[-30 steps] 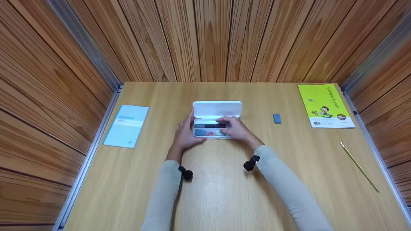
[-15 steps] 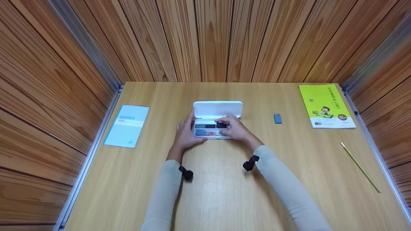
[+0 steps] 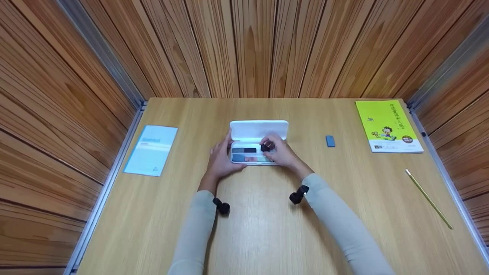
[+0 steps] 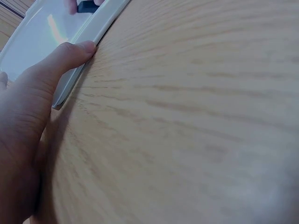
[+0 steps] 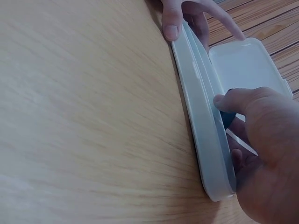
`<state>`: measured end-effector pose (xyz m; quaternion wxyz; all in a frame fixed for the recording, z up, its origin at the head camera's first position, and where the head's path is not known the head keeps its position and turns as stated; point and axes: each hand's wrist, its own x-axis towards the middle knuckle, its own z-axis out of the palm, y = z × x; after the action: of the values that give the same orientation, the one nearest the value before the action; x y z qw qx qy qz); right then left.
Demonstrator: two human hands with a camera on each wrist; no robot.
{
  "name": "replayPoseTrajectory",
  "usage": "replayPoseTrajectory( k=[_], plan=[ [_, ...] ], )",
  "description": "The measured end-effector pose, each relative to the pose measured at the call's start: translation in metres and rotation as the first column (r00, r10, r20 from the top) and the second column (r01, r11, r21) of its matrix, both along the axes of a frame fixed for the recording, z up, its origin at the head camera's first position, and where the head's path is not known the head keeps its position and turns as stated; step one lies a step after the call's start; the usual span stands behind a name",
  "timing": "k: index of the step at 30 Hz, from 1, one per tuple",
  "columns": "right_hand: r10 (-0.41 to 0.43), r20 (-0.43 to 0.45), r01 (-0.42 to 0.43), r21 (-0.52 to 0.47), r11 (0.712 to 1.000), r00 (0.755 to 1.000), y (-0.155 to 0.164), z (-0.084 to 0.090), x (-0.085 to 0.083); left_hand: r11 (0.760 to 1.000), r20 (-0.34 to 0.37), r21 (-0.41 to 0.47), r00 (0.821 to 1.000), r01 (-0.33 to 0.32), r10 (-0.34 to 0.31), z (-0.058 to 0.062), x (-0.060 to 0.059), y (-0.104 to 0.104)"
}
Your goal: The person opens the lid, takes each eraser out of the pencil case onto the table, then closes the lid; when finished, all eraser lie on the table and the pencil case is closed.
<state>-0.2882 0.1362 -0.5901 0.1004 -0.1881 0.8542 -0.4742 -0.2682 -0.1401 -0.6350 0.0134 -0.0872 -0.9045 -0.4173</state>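
A white pencil case [image 3: 259, 131] lies on the table with its lid raised at the back. My left hand [image 3: 221, 156] grips the case's left end, thumb along the front edge as the left wrist view shows. Over the case's right half, my right hand [image 3: 281, 152] pinches a small black block [image 3: 264, 148] between thumb and fingers. In the right wrist view the block [image 5: 228, 119] shows dark below the thumb. Inside the case, a dark strip [image 3: 244, 150] lies in the back compartment. A blue eraser [image 3: 238, 157] and a pinkish piece [image 3: 251, 159] lie in the front one.
Right of the case is a blue eraser [image 3: 330, 141] on the table [image 3: 259, 229]. A yellow-green book [image 3: 387, 126] lies at the back right, a gold pencil [image 3: 428, 199] in front of it. At the left is a light blue notebook [image 3: 150, 150]. Wood-panelled walls enclose the table.
The right fingers have drawn together round the black block and turned it away from the dark strip, leaving a white gap beside it. The left hand and the case have stayed put.
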Motion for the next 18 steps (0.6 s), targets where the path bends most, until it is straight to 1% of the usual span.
replayPoseTrajectory(
  k=[9,12,16,18],
  plan=[
    [-0.013,0.001,0.013,-0.009,1.000,1.000,0.0004,-0.0002,-0.0005,1.000,-0.003,0.004,1.000,0.000,0.000,0.0001,0.0008,-0.0005],
    [-0.013,-0.023,0.012,-0.015,1.000,1.000,0.0001,-0.0004,-0.0006,1.000,0.002,0.013,1.000,-0.005,0.005,0.0011,0.0002,-0.0005],
    [-0.011,-0.081,0.007,-0.049,0.999,0.997,-0.0006,0.0002,-0.0015,1.000,-0.002,0.008,1.000,0.002,-0.002,0.0015,-0.0006,-0.0005],
    [-0.015,-0.087,0.010,-0.059,0.998,0.996,-0.0003,0.0025,-0.0017,1.000,0.000,0.003,1.000,0.005,-0.005,0.0013,-0.0006,-0.0007]
  ],
)
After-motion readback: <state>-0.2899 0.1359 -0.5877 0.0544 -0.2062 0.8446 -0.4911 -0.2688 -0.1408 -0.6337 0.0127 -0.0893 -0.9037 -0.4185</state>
